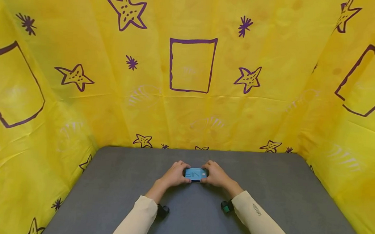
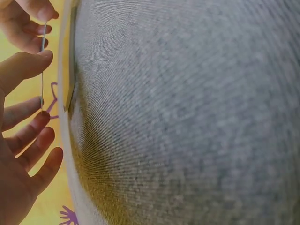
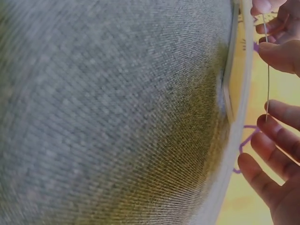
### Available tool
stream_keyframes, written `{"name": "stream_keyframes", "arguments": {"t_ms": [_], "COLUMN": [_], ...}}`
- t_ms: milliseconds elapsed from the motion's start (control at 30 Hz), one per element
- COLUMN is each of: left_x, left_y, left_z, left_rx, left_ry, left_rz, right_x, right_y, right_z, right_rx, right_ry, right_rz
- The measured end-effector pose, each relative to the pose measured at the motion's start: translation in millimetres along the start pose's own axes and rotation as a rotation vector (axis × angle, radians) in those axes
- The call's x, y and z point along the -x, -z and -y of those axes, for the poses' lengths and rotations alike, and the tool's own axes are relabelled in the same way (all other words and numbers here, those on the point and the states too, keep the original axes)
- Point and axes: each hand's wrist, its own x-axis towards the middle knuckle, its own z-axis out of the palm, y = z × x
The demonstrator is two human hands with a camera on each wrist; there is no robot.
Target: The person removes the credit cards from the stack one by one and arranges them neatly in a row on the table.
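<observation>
A light blue bank card (image 1: 192,174) with dark lettering and a pale chip is held level between both hands, near the far middle of the table. My left hand (image 1: 175,175) pinches its left end between thumb and fingers. At the right end, the thumb and fingers of my right hand (image 1: 216,175) pinch it too. Both wrist views show the card edge-on, as a thin line (image 2: 42,77), slightly bowed in the right wrist view. Just under the card's near edge shows a dark strip (image 1: 196,181); the rest of that thing is hidden.
A grey cloth-covered table (image 1: 193,219) lies beneath the hands. Yellow curtains (image 1: 187,120) with purple stars and frames hang at the back and both sides. Cream sleeves (image 1: 139,215) cover the forearms, and small dark devices (image 1: 162,211) sit at the wrists.
</observation>
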Motion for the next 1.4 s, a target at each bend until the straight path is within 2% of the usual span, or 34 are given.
{"name": "stream_keyframes", "arguments": {"t_ms": [200,467,900,1400], "left_x": [4.4,14.0,34.0,57.3], "left_y": [1.6,7.8,20.5,34.2], "left_z": [4.2,2.7,-5.3,-3.9], "left_rx": [0.029,0.049,0.038,0.007], "left_ry": [-0.023,-0.036,-0.041,-0.036], "left_rz": [-0.013,-0.037,-0.068,-0.068], "right_x": [2.9,9.3,20.5,28.0], "right_y": [-0.1,0.5,3.4,3.3], "right_z": [2.1,6.8,18.7,34.4], "right_rx": [0.004,-0.006,-0.027,-0.02], "right_ry": [0.025,0.056,0.1,0.207], "right_rz": [-0.018,-0.036,-0.044,-0.054]}}
